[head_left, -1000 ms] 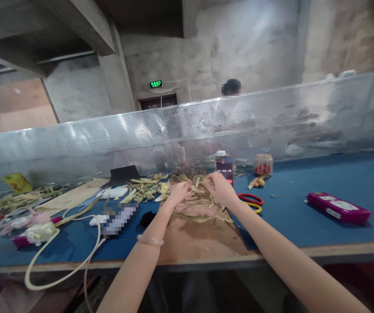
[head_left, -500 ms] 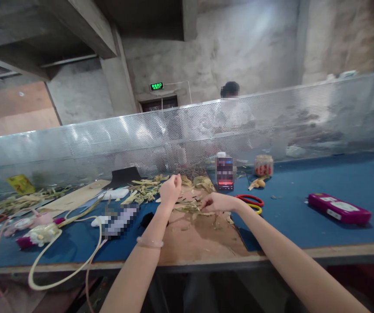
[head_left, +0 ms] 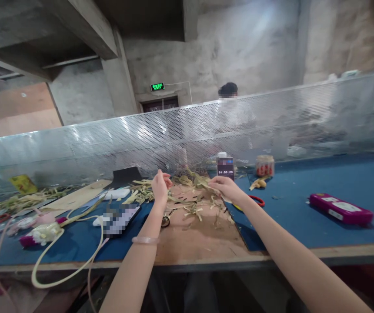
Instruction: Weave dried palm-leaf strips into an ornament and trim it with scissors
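My right hand (head_left: 224,188) reaches over the right part of the brown board, its fingers pinched on the end of a pale green dried leaf strip (head_left: 200,179). To the left, my left hand (head_left: 161,188) hovers near the board's far left side. Its fingers are loosely bent and apart, with nothing seen in them. Between and below the hands, dried leaf scraps (head_left: 193,211) lie scattered on the brown board (head_left: 200,243). A heap of dried plant pieces (head_left: 141,191) is just left of my left hand.
A phone with a timer (head_left: 225,167) stands partly behind my right hand. To its right are a jar (head_left: 265,166), red-handled scissors (head_left: 257,201) and a purple box (head_left: 340,209). At left are another phone (head_left: 121,221) and looped cables (head_left: 66,278). A perforated metal screen (head_left: 135,134) runs behind; a person (head_left: 234,113) is beyond.
My right hand has moved up and right, and a leaf strip now shows at its fingers. My left hand has shifted slightly left, its fingers loosened from a closed shape.
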Motion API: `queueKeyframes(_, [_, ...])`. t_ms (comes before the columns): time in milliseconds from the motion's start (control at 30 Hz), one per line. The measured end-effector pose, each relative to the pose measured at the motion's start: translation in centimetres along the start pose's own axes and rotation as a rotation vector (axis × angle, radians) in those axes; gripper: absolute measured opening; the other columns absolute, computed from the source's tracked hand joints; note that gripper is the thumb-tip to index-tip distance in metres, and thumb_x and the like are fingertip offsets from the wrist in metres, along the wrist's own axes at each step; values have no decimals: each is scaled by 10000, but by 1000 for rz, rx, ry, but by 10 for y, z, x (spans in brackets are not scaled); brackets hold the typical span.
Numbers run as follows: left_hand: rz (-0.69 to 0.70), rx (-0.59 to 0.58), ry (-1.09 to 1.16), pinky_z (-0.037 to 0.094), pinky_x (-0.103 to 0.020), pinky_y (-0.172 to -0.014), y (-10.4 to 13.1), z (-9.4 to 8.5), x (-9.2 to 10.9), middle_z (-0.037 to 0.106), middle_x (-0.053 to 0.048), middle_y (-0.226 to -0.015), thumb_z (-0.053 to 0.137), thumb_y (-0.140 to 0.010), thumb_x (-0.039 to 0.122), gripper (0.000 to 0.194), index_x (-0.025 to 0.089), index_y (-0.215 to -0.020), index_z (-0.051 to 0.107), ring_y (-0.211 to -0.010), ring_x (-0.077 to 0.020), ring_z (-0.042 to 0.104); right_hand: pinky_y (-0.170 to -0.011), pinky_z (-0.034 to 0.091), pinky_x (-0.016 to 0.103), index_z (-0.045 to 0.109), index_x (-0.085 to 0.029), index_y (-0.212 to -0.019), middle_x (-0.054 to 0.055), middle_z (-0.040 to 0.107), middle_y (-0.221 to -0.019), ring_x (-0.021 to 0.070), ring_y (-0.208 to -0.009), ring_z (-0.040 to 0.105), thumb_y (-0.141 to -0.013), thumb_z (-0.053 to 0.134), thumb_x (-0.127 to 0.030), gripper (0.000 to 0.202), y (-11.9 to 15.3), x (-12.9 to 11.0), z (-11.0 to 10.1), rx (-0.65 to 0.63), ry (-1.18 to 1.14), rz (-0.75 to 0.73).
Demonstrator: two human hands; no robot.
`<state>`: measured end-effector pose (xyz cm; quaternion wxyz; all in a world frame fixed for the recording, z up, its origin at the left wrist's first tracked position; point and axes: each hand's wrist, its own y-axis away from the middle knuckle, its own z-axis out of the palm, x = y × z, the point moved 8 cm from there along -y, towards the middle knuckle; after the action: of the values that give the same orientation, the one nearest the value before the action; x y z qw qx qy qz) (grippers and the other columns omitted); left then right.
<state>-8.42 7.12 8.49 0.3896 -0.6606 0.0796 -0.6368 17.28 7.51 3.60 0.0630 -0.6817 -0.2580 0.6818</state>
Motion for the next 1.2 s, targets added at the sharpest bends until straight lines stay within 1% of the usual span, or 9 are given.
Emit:
queueKeyframes(133, [180, -106, -596, 391, -235, -529, 9, 14, 1, 565, -17, -499, 344, -852, 423, 371, 184, -679, 570, -485, -139, 539, -365, 272, 177, 567, -162, -710, -76, 411, -478, 40, -375, 354, -596, 716, -423, 321, -4, 2, -25, 211, -178, -52])
queueKeyframes(233, [215, -160, -1061, 408, -267, -645, 6, 12, -10, 638, -69, -684, 375, -859, 337, 296, 182, -789, 618, -691, -182, 589, -361, 281, 171, 573, -152, -687, -63, 432, -505, 27, -381, 348, -552, 751, -407, 340, -3, 4, -38, 315, -314, -40])
queueKeyframes(400, [244, -443, -1368, 396, -306, -806, 1, 6, -38, 617, -92, -999, 453, -765, 89, 322, 245, -966, 650, -986, -233, 521, -349, 345, 189, 594, -150, -708, -23, 513, -569, 53, -391, 419, -586, 714, -392, 297, -1, 11, -38, 350, -333, 68])
queueKeyframes(533, [156, -516, -1408, 400, -353, -813, 5, 3, -56, 629, -97, -992, 555, -688, 95, 289, 263, -882, 689, -1003, -279, 504, -394, 437, 222, 591, -158, -761, -14, 508, -528, 102, -418, 491, -711, 602, -377, 225, 2, 12, -34, 347, -137, 122])
queueKeyframes(667, [125, -499, -1402, 403, -371, -793, 5, 4, -56, 663, -104, -887, 605, -677, 177, 129, 241, -744, 694, -967, -296, 533, -442, 476, 242, 573, -149, -925, 30, 581, -601, 138, -482, 555, -817, 461, -360, 262, 3, 16, -37, 363, 166, 159])
queueKeyframes(767, [147, -408, -1358, 401, -351, -788, -5, -2, -45, 677, -99, -872, 567, -736, 256, 138, 242, -812, 681, -931, -269, 567, -459, 463, 248, 556, -126, -1009, 67, 633, -704, 147, -506, 578, -839, 404, -299, 286, -2, 21, -38, 328, 414, 147])
queueKeyframes(933, [113, -172, -1018, 421, -281, -695, -22, -22, -28, 697, -84, -829, 547, -750, 371, 207, 207, -783, 668, -806, -220, 621, -677, 437, 237, 625, -140, -782, 64, 652, -808, 166, -756, 595, -742, 524, -203, 126, -8, 26, -34, 291, 581, 50])
queueKeyframes(1100, [55, -104, -830, 419, -272, -677, -26, -27, -31, 704, -87, -768, 595, -685, 418, 254, 181, -719, 678, -760, -219, 628, -623, 372, 211, 630, -147, -790, 59, 654, -731, 147, -691, 580, -829, 463, -262, 207, -4, 21, -3, 54, 964, -94])
queueKeyframes(1200, [36, -92, -718, 416, -262, -636, -26, -28, -36, 700, -74, -731, 592, -667, 458, 298, 177, -709, 684, -739, -216, 627, -595, 337, 206, 627, -162, -784, 63, 654, -727, 144, -679, 577, -856, 429, -264, 234, -1, 20, 0, 32, 1101, -89])
